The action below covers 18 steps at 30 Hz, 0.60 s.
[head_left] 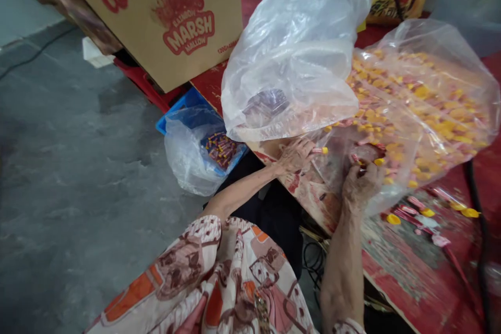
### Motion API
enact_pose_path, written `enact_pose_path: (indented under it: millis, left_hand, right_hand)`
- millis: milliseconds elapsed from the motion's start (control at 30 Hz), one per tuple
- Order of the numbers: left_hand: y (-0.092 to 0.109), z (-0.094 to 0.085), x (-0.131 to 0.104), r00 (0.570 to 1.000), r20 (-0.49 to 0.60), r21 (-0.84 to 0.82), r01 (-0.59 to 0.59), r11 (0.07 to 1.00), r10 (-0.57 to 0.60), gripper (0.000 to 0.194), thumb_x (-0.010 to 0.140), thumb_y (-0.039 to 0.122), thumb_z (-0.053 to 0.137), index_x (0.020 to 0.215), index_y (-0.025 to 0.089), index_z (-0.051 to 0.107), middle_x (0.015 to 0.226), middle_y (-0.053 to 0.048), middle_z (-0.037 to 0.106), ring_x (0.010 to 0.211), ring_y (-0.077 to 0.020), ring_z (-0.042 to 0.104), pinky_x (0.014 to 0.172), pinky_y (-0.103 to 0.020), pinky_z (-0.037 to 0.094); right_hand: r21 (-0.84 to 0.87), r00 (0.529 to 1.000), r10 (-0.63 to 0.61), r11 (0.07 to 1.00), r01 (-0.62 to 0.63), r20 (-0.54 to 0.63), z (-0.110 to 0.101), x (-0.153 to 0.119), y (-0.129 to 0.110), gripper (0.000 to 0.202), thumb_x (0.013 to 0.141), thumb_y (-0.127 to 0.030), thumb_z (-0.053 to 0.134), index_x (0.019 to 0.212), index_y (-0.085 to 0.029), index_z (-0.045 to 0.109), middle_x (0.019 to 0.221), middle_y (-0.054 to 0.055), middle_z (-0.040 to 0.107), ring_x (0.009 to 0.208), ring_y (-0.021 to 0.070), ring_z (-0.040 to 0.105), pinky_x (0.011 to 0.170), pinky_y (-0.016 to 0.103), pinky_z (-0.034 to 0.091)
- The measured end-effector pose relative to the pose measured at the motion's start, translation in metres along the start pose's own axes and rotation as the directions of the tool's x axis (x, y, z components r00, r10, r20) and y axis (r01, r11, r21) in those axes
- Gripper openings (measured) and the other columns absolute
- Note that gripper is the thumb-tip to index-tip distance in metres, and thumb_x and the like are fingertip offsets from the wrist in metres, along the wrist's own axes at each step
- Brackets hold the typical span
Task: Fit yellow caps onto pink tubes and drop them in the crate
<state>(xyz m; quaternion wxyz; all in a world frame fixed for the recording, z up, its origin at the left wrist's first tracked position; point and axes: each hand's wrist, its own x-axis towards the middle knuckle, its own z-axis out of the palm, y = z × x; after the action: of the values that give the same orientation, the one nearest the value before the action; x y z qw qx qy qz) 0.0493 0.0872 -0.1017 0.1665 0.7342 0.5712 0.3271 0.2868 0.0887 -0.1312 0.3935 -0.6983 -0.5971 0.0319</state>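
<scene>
My left hand point(295, 155) is closed around a small pink striped tube with a yellow cap point(320, 151), which sticks out past the fingertips above the table edge. My right hand point(362, 181) reaches into the opening of a large clear plastic bag point(434, 115) full of similar pink pieces with yellow caps. Its fingers are curled among a few pieces there; what they grip is partly hidden. A whitish plastic bag point(297, 57) lies bunched just beyond my left hand, with something purplish showing through it.
The worn red table point(407, 271) carries loose pink-and-yellow pieces point(426, 213) and a black cable point(475, 193). Below left, a blue crate point(191, 99) holds a plastic-lined heap of small tubes point(222, 150). A cardboard marshmallow box point(148, 21) stands at the back left.
</scene>
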Motion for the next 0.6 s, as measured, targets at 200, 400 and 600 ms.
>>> enact_pose_path:
  millis: [200,400,600]
  left_hand:
    - [0.000,-0.011,-0.004,0.992,0.117,-0.022,-0.037,0.999,0.039,0.017,0.125,0.027,0.068,0.121,0.020,0.082,0.132,-0.016,0.081,0.139,-0.0353,0.076,0.128,-0.051,0.063]
    - [-0.006,-0.005,-0.007,0.999,-0.008,-0.157,-0.041,0.987,0.041,0.017,0.119,0.020,0.075,0.133,0.016,0.084,0.137,-0.016,0.082,0.133,-0.0316,0.080,0.125,-0.045,0.067]
    - [-0.078,-0.059,-0.103,0.954,-0.269,-0.152,0.091,0.984,-0.130,0.022,0.118,0.021,0.070,0.139,0.023,0.077,0.136,-0.013,0.081,0.131,-0.0295,0.079,0.121,-0.047,0.066]
  right_hand:
    - [0.012,0.993,-0.112,0.994,0.111,0.040,0.000,-0.016,-0.029,0.053,0.105,-0.048,0.055,0.142,-0.016,0.076,0.145,0.028,0.070,0.142,0.0453,0.067,0.123,0.068,0.058]
    - [0.093,0.893,-0.314,0.949,0.300,0.321,0.005,-0.027,-0.062,0.054,0.109,-0.053,0.057,0.153,-0.023,0.071,0.156,0.021,0.070,0.149,0.0406,0.063,0.129,0.066,0.053]
    - [0.084,0.905,-0.280,0.960,0.267,0.320,0.013,-0.030,-0.068,0.044,0.112,-0.057,0.059,0.134,-0.022,0.074,0.138,0.020,0.077,0.133,0.0386,0.069,0.127,0.064,0.052]
